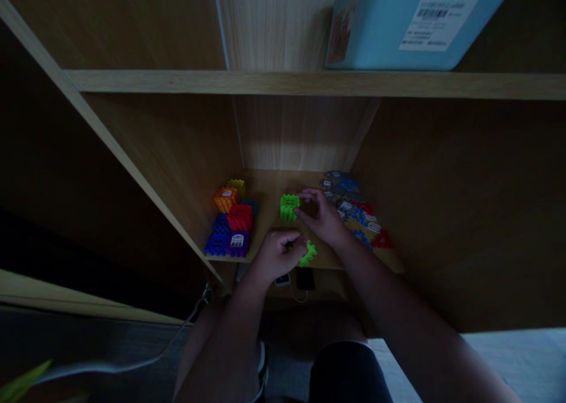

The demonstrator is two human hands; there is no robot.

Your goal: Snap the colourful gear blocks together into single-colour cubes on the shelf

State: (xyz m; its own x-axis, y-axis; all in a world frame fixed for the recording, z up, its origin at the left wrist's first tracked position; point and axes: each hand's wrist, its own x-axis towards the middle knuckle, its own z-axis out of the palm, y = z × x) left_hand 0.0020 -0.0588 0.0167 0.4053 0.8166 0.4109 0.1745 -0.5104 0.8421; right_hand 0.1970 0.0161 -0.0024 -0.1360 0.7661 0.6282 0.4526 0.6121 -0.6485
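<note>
A light green cube of interlocking toy panels (288, 209) stands on the middle of the shelf board. My right hand (323, 217) is at its right side, thumb and a fingertip on the edges there. Closer to the shelf's front edge, my left hand (280, 253) is curled closed on a flat green interlocking panel (308, 253) that sticks out past its fingers; part of the panel is hidden by the hand.
On the left sit assembled orange (226, 200), red (240, 217) and purple (237, 244) blocks, with blue and yellow ones. Loose grey, blue and red panels (349, 202) lie on the right. A light blue box (407, 26) rests on the upper shelf (283, 82). Below are a dark phone (305, 278) and cable.
</note>
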